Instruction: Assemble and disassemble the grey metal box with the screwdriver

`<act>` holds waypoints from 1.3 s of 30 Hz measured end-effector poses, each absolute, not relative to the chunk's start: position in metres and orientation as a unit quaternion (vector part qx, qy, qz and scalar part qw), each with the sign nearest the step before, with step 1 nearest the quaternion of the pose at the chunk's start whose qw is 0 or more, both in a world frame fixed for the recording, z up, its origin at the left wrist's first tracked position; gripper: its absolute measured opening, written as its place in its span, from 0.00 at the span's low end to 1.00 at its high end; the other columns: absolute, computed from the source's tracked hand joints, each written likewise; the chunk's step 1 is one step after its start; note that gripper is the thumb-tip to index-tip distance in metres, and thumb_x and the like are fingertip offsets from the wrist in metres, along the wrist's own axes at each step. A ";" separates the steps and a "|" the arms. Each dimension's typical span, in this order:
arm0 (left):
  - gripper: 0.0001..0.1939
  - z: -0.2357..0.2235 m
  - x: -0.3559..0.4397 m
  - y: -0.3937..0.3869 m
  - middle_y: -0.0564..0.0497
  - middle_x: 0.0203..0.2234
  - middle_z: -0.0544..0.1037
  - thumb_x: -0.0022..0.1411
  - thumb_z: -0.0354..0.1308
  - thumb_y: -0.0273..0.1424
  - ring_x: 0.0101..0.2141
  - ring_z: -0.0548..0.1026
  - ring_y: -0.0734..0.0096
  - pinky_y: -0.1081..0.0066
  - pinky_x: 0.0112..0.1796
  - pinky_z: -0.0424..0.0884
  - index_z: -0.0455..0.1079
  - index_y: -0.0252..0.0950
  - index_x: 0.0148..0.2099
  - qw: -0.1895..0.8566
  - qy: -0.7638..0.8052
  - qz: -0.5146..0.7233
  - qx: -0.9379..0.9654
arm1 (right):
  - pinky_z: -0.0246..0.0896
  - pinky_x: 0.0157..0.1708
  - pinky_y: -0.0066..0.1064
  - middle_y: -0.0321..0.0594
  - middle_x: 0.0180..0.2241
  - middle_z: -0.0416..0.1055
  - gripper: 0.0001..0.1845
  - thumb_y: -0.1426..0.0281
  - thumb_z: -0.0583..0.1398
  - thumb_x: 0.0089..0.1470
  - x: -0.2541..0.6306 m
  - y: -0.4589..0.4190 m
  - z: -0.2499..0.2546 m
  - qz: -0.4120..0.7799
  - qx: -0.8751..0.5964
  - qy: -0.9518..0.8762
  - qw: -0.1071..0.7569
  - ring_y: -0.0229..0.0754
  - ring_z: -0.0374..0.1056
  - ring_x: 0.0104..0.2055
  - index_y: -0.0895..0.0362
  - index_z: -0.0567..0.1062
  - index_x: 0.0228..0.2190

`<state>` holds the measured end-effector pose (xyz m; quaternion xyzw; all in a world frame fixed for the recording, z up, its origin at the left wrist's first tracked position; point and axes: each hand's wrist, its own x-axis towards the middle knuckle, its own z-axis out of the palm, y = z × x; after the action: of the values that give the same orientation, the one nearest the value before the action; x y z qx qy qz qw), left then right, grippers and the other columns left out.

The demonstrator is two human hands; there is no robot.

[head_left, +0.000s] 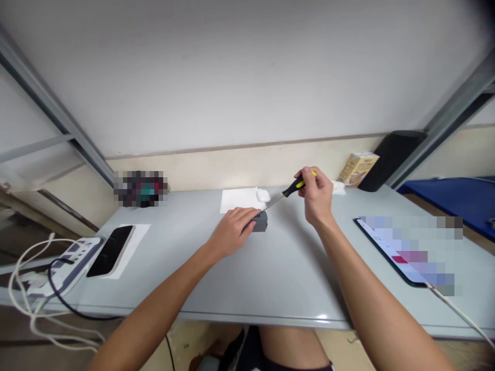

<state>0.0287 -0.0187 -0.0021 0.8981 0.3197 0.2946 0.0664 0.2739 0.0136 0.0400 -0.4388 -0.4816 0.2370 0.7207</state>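
My right hand (315,193) is closed around the black and yellow handle of a screwdriver (293,187), and its thin metal shaft slants down to the left. The tip meets the upper right part of a small dark grey box (260,223) on the table. Over the left part of that box lies my left hand (234,229), its fingers wrapped on the top and the thumb along the near side. Slots show on the box's top; the rest of it is covered by my hand. Just behind are a white sheet of paper (235,200) and a small white case (263,196).
On the grey table (232,283), a phone (112,251) and a power strip (73,263) with loose cables lie at left. A tablet (390,252) with a cable lies at right. A yellow carton (358,169) and a black cylinder (392,159) stand at the back right.
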 end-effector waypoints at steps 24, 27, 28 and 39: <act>0.19 0.003 0.032 -0.021 0.45 0.58 0.78 0.79 0.44 0.30 0.52 0.76 0.59 0.58 0.51 0.70 0.67 0.41 0.65 0.044 0.336 0.261 0.904 | 0.57 0.25 0.33 0.41 0.38 0.74 0.27 0.42 0.66 0.55 0.269 -0.008 0.065 0.415 -0.321 -0.565 0.637 0.37 0.58 0.26 0.49 0.82 0.45; 0.19 0.004 0.032 -0.021 0.45 0.58 0.78 0.79 0.44 0.31 0.52 0.75 0.58 0.57 0.52 0.70 0.67 0.40 0.65 0.048 0.335 0.259 0.905 | 0.56 0.25 0.33 0.41 0.37 0.76 0.27 0.42 0.66 0.55 0.267 -0.008 0.065 0.424 -0.317 -0.566 0.632 0.36 0.57 0.25 0.50 0.80 0.43; 0.19 0.003 0.032 -0.021 0.45 0.58 0.78 0.79 0.44 0.31 0.52 0.75 0.58 0.57 0.52 0.70 0.67 0.40 0.65 0.047 0.335 0.258 0.905 | 0.56 0.25 0.33 0.41 0.37 0.77 0.27 0.42 0.66 0.55 0.266 -0.008 0.065 0.424 -0.317 -0.565 0.633 0.36 0.57 0.26 0.50 0.80 0.43; 0.20 0.001 0.031 -0.018 0.44 0.58 0.79 0.79 0.44 0.31 0.51 0.77 0.60 0.59 0.49 0.71 0.66 0.38 0.67 -0.007 0.330 0.252 0.910 | 0.56 0.24 0.27 0.33 0.26 0.63 0.30 0.39 0.64 0.54 0.268 0.013 0.044 0.262 -0.465 -0.505 0.678 0.35 0.57 0.26 0.54 0.74 0.31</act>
<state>0.0307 -0.0184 0.0011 0.9097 0.3303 0.2515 -0.0067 0.2681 0.0133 0.0441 -0.4654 -0.5046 0.2621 0.6783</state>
